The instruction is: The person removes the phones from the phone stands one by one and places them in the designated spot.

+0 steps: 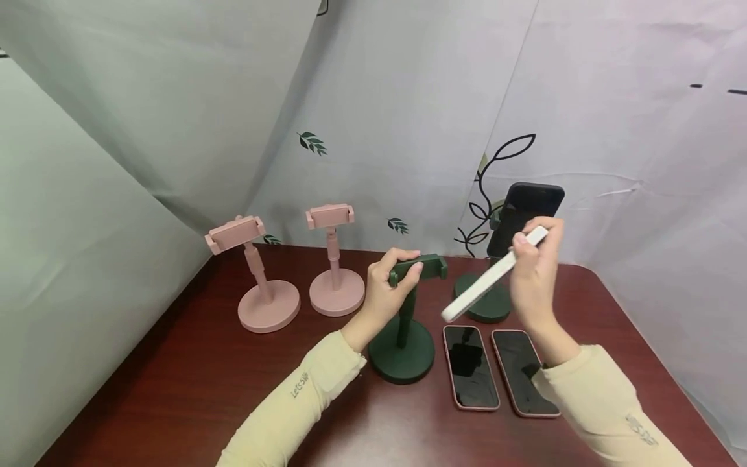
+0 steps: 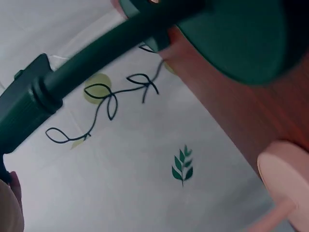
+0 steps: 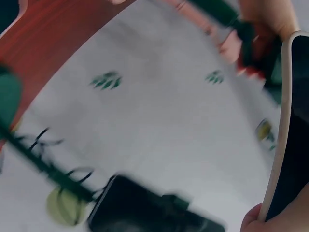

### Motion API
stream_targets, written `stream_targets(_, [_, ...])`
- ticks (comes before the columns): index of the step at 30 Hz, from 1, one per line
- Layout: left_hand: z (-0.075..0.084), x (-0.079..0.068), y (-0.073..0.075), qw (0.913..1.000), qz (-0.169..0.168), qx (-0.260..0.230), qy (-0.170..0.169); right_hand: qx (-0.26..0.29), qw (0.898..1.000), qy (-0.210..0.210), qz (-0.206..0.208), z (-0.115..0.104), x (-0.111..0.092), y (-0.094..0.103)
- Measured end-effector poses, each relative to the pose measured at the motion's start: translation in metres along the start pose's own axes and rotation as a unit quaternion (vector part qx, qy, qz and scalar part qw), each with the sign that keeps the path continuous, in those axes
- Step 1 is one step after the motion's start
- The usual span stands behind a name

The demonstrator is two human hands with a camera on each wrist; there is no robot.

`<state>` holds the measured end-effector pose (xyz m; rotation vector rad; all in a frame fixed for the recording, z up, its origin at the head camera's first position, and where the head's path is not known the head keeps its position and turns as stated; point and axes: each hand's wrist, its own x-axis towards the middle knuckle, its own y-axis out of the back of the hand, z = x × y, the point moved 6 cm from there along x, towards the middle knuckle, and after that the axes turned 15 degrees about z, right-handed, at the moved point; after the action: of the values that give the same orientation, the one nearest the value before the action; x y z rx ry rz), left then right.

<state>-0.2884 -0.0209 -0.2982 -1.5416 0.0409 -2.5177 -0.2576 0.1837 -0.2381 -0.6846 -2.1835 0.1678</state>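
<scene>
My left hand (image 1: 386, 285) grips the clamp head of a dark green phone stand (image 1: 403, 350), thumb in front and fingers behind. In the left wrist view the stand's green pole (image 2: 111, 48) crosses the top left. My right hand (image 1: 535, 272) holds a white-edged phone (image 1: 490, 279) at its upper end, tilted and raised over the table, to the right of that clamp. Its dark screen (image 3: 297, 125) shows in the right wrist view. Behind the right hand, a second green stand (image 1: 487, 301) bears a black phone (image 1: 522, 211), partly hidden by the hand.
Two pink phone stands, one at the far left (image 1: 268, 308) and one beside it (image 1: 337, 293), stand with their clamps holding nothing. Two phones, the left one (image 1: 471, 370) and the right one (image 1: 522, 373), lie on the dark red table (image 1: 192, 389). A patterned cloth (image 1: 408, 130) hangs behind.
</scene>
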Motion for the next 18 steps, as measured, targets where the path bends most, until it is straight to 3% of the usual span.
stream_targets(3, [-0.001,0.001,0.001,0.9997,0.016,0.003,-0.019,-0.033,0.999,0.033,-0.015,0.01,0.01,0.016])
stream_targets(5, [-0.002,0.002,0.003,0.9993,0.028,0.002,-0.024,-0.065,0.995,0.076,-0.03,0.02,0.016,0.027])
stream_targets(11, [-0.003,-0.001,-0.001,0.9983,0.054,-0.002,-0.022,-0.151,0.967,0.2,-0.046,0.056,0.03,0.065])
stream_targets(15, [-0.003,-0.004,-0.005,0.9983,0.055,-0.004,-0.018,-0.208,0.953,0.206,-0.073,0.077,0.033,0.096])
stream_targets(18, [-0.004,-0.005,-0.006,0.9983,0.057,-0.002,-0.015,-0.272,0.935,0.198,-0.116,0.091,0.034,0.113])
